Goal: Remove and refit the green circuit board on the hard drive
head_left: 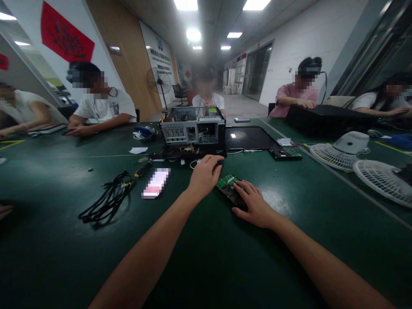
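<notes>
I have the right hand laid over a hard drive, fingers bent across its top and thumb by its near edge; I can't tell whether it grips or only rests. The drive lies slantwise on the green bench, circuit board up. My left hand is half-curled just before the opened computer case, fingertips at a small dark object; I can't tell if they hold it. Left of that hand I see a phone, a screwdriver and a coiled black cable.
</notes>
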Action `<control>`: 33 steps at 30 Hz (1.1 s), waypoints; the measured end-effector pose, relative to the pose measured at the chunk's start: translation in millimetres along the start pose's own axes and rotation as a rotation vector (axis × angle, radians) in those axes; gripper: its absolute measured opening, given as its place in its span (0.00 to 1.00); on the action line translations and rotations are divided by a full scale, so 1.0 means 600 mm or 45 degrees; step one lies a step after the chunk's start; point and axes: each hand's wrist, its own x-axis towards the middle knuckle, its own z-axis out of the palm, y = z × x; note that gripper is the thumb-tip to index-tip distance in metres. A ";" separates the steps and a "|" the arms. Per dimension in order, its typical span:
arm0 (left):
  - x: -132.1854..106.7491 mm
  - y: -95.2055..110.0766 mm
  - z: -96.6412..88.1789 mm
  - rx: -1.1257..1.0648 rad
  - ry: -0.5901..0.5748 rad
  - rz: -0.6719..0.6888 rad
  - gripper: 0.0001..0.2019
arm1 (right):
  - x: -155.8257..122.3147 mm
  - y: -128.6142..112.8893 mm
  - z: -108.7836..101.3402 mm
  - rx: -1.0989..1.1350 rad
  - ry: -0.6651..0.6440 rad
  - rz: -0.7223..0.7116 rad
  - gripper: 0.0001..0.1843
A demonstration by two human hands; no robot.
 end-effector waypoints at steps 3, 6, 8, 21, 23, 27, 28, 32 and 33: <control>-0.003 0.000 0.006 -0.066 0.031 -0.026 0.13 | 0.000 0.000 -0.005 0.016 0.000 -0.011 0.43; -0.003 -0.001 0.008 -0.111 0.057 -0.056 0.12 | 0.000 0.002 -0.007 0.038 0.003 -0.034 0.43; -0.001 -0.002 0.005 -0.097 0.051 -0.048 0.12 | 0.000 0.004 -0.008 0.049 -0.003 -0.040 0.43; 0.003 -0.005 -0.008 -0.060 -0.054 -0.170 0.14 | -0.002 -0.004 -0.007 0.022 -0.035 0.041 0.43; 0.004 -0.005 -0.009 -0.100 -0.053 -0.178 0.14 | -0.002 -0.003 -0.007 0.032 -0.035 0.039 0.43; 0.006 -0.007 -0.012 -0.141 -0.024 -0.154 0.11 | -0.003 0.000 -0.006 0.045 -0.032 0.031 0.42; 0.007 -0.007 -0.012 -0.137 -0.023 -0.148 0.11 | -0.003 0.001 -0.006 0.050 -0.033 0.027 0.42; 0.006 -0.012 -0.008 -0.173 -0.026 -0.148 0.16 | -0.003 0.004 -0.006 0.078 -0.018 0.010 0.43; 0.006 -0.014 -0.007 -0.201 -0.025 -0.161 0.17 | -0.003 0.005 -0.006 0.086 -0.010 0.005 0.43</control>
